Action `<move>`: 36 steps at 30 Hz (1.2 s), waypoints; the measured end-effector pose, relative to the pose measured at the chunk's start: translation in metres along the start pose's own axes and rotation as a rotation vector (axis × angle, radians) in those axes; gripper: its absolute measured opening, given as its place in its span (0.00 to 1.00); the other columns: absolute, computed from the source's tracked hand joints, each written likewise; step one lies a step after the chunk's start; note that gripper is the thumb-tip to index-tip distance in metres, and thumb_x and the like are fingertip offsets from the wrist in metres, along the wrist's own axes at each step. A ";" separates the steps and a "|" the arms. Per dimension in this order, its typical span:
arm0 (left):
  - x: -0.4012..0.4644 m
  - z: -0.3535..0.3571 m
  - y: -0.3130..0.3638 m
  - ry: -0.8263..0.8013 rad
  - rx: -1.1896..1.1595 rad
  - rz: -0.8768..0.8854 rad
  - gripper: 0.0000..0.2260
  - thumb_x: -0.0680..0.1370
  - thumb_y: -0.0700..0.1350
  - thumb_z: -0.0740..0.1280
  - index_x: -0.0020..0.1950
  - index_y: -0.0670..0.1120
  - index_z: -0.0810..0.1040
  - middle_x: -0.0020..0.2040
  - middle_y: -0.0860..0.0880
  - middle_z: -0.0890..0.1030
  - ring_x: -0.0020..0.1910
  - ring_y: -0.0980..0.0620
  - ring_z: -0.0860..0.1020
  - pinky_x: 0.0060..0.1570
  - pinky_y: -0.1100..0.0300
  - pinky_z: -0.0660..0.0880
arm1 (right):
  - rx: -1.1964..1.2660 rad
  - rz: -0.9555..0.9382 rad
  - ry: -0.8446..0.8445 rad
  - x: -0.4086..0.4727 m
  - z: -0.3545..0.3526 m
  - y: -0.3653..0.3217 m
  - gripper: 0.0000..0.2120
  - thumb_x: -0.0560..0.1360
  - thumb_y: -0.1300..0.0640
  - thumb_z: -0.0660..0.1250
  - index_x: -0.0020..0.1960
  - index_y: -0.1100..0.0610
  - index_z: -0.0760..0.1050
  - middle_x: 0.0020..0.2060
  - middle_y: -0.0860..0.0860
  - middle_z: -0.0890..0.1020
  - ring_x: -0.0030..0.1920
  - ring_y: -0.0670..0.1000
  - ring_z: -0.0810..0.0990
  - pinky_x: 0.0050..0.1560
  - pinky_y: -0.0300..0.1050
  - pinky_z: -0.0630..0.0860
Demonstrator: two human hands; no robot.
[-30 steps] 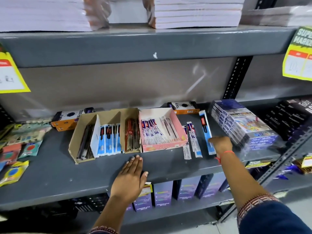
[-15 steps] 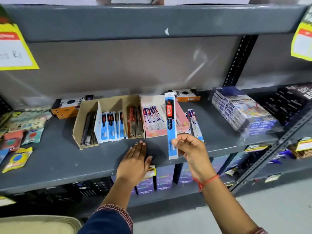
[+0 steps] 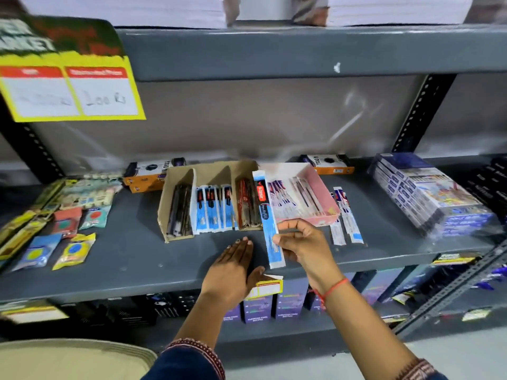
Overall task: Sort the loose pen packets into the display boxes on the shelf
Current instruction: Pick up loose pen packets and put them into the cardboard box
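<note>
Gripping blue pen packet [image 3: 268, 223], right hand [image 3: 303, 242] fronts pink box [image 3: 325, 193].

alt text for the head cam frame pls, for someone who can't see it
The right hand holds a blue pen packet upright in front of a cardboard box and a pink box of pens on a grey shelf. The left hand rests flat on the shelf; two loose packets lie right of the pink box.

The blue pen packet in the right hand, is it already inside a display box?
Not yet. The right hand holds the blue pen packet upright above the shelf, before the boxes.
</note>
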State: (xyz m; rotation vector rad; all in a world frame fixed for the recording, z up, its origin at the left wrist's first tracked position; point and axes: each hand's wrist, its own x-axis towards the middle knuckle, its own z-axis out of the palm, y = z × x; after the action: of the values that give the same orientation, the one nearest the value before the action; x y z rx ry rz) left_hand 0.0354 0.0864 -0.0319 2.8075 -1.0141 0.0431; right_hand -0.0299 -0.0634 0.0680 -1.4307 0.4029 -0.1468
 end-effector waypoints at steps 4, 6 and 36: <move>-0.016 -0.011 -0.036 0.035 -0.035 -0.091 0.54 0.60 0.71 0.19 0.76 0.43 0.51 0.76 0.47 0.53 0.74 0.52 0.51 0.68 0.62 0.42 | -0.199 -0.003 -0.018 0.025 0.038 -0.003 0.17 0.70 0.75 0.66 0.35 0.54 0.71 0.30 0.51 0.75 0.27 0.43 0.75 0.28 0.33 0.72; -0.021 -0.012 -0.051 0.060 -0.060 -0.132 0.53 0.63 0.71 0.21 0.75 0.43 0.54 0.76 0.47 0.56 0.74 0.52 0.54 0.67 0.63 0.42 | -0.290 -0.017 -0.030 0.040 0.062 -0.004 0.19 0.70 0.77 0.62 0.33 0.55 0.70 0.30 0.51 0.74 0.22 0.39 0.75 0.25 0.27 0.71; -0.023 -0.009 -0.063 0.018 -0.097 -0.119 0.32 0.76 0.60 0.45 0.70 0.39 0.67 0.69 0.43 0.68 0.67 0.48 0.68 0.66 0.56 0.55 | -1.471 -0.170 -0.057 0.098 0.142 0.001 0.17 0.78 0.67 0.56 0.66 0.65 0.70 0.69 0.63 0.67 0.59 0.60 0.79 0.58 0.52 0.78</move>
State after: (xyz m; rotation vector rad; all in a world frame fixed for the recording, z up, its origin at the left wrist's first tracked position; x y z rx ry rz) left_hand 0.0579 0.1501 -0.0336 2.7672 -0.8209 0.0055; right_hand 0.1113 0.0357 0.0614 -2.9111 0.3258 0.0993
